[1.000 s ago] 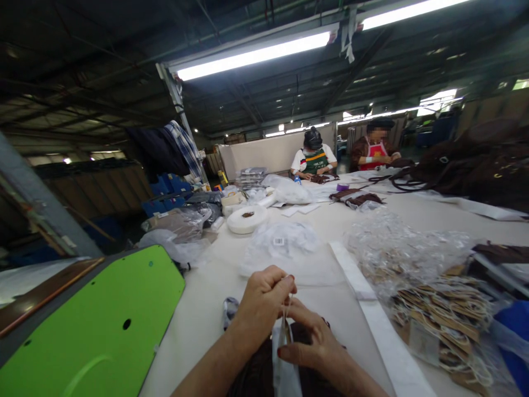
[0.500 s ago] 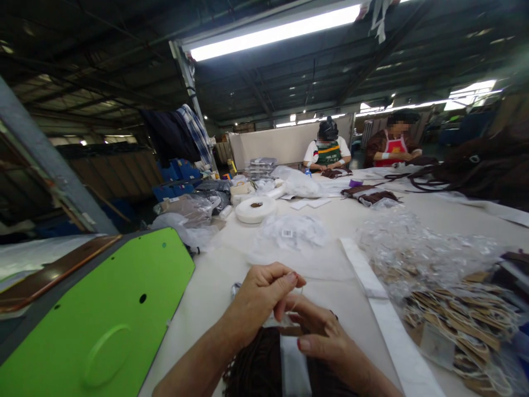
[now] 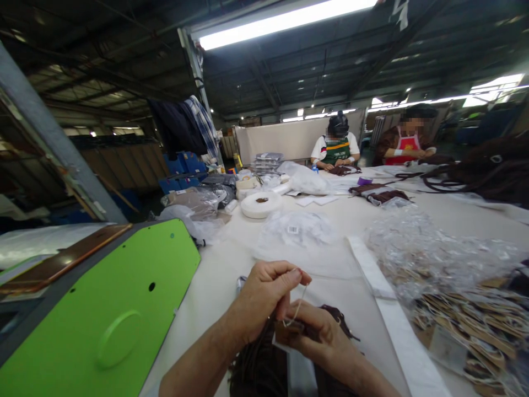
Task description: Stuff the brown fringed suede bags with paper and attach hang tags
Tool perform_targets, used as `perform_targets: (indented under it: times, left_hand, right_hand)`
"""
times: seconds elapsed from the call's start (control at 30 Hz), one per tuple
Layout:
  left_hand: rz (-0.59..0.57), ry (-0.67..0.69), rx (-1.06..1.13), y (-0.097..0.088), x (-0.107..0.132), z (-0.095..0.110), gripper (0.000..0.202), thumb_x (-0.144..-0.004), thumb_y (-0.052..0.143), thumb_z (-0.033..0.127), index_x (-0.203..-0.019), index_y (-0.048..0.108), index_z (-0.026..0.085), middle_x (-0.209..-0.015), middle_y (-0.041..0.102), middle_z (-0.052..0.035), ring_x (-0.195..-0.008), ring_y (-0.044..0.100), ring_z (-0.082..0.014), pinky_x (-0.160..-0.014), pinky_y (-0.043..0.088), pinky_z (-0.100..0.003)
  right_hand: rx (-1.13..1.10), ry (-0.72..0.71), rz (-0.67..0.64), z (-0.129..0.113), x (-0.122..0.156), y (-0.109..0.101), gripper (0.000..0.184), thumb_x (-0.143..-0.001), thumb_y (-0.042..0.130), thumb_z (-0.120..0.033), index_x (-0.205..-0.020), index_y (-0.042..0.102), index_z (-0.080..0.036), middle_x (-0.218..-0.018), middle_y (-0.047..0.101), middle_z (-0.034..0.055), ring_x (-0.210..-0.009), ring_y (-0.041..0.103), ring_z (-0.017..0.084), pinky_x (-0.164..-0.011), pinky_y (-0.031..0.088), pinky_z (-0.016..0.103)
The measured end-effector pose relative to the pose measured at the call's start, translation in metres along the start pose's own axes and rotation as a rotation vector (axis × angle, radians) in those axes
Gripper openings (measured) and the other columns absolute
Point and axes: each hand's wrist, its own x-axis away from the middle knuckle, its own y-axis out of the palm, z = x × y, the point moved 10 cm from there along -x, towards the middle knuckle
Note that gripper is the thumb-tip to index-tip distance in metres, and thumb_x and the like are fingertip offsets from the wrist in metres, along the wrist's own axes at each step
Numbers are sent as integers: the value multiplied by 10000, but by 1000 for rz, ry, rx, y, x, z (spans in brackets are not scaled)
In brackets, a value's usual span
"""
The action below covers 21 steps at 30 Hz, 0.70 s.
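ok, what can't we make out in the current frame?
All in the head view:
Small brown card-like tag: any print; partly behind the right grip, and blurred.
Thin off-white cord: the part inside the left grip, hidden by its fingers.
Dark brown fringed textile bundle: near end, cut off by the bottom edge.
White barcode label: any digits, too small.
Flat green panel: near end, cut off by the picture's edge.

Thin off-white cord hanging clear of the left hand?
No, the thin off-white cord runs from the left hand down to the small brown tag in the right hand.
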Motion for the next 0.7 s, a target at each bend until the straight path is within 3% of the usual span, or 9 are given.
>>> perform_targets:
  times: [0.2,0.23,0.3,0.37,0.43,0.53,0.63,0.7]
  left_hand:
    - [70,76,52,-8,-1,3,296,-787,552,396,-819,676,129,-417,500,33,-405,434,-77,-494,334,-204]
    - [73,71,64,-9,-1,1,294,-783,556,399,-823,675,132,-426,509,30,-417,443,-82,-503,341,-208]
    - [62,46,70,-10,-1,-6,290,-775,558,405,-813,673,142,-451,519,27,-430,444,-88,-507,350,-217]
    - [46,77,10,-9,0,-6,255,-767,555,377,-758,673,151,-586,584,-7,-518,499,-108,-556,392,-233]
    - [47,179,-141,-10,3,3,218,-774,535,308,-681,667,161,-810,623,-48,-729,567,-149,-703,433,-261]
    - [65,282,-368,-15,6,16,236,-795,472,210,-652,656,176,-976,591,-61,-958,541,-181,-876,388,-284]
    - [77,261,-429,-35,3,17,231,-793,447,191,-652,628,169,-946,568,-54,-893,546,-161,-824,404,-263]
    - [105,224,-461,-55,0,12,222,-789,458,223,-627,601,165,-830,564,-33,-789,542,-144,-744,412,-243]
  right_hand:
    - [49,31,70,20,3,0,43,-728,538,-185,-686,545,-189,-649,466,-37,-638,431,123,-602,367,242]
    - [68,27,70,21,4,-1,45,-714,536,-166,-725,570,-193,-697,512,-26,-682,471,138,-644,396,254]
    - [101,31,75,22,4,-6,279,-676,568,-137,-940,613,-215,-948,598,16,-909,535,194,-830,421,320]
    - [89,35,114,17,3,-15,569,-655,622,-142,-1204,519,-249,-1234,532,52,-1161,455,245,-1008,320,411]
    - [-18,29,160,10,-3,-21,683,-681,656,-191,-1314,410,-271,-1329,480,64,-1242,405,254,-1049,270,452]
    - [-305,29,170,2,-19,-15,652,-723,672,-249,-1315,398,-272,-1203,580,67,-1143,509,239,-983,363,425]
    - [-484,97,123,5,-38,4,641,-717,700,-304,-1298,434,-248,-830,624,10,-788,600,164,-725,474,305]
    - [-445,155,106,14,-48,12,600,-736,686,-375,-1277,467,-235,-642,501,-50,-540,478,89,-503,391,213]
